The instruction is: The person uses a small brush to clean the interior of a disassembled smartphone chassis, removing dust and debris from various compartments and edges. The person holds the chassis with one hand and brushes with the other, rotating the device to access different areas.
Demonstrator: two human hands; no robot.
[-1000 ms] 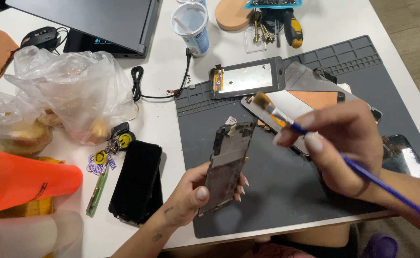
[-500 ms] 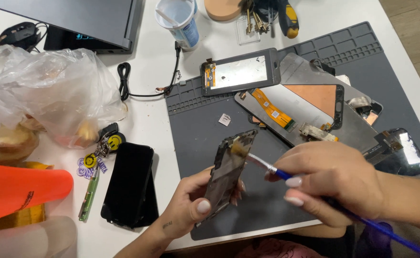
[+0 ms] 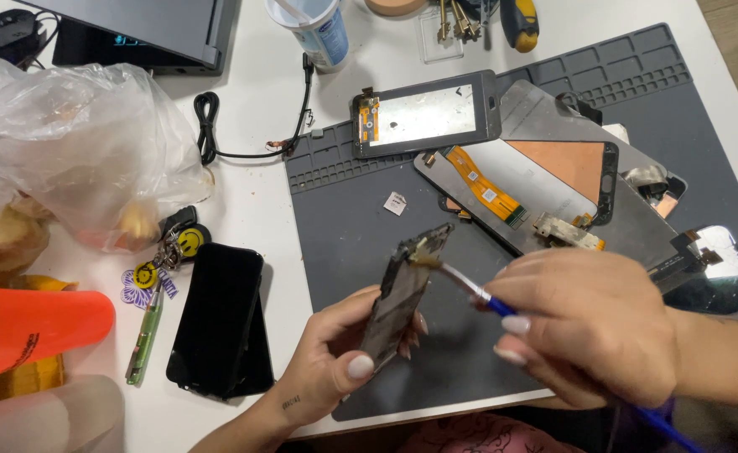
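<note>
Two hands: left hand [image 3: 331,356] grips phone frame [image 3: 404,294] — brush [image 3: 461,283] touching its top.

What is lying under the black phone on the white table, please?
Under the black phone lies a second dark flat device; only its right and lower edges show. The rest is covered, so its kind cannot be told.

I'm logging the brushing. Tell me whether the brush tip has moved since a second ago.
Yes. The brush tip has gone from over the loose screens on the grey mat down and toward the left hand, onto the top of the phone frame.
</note>
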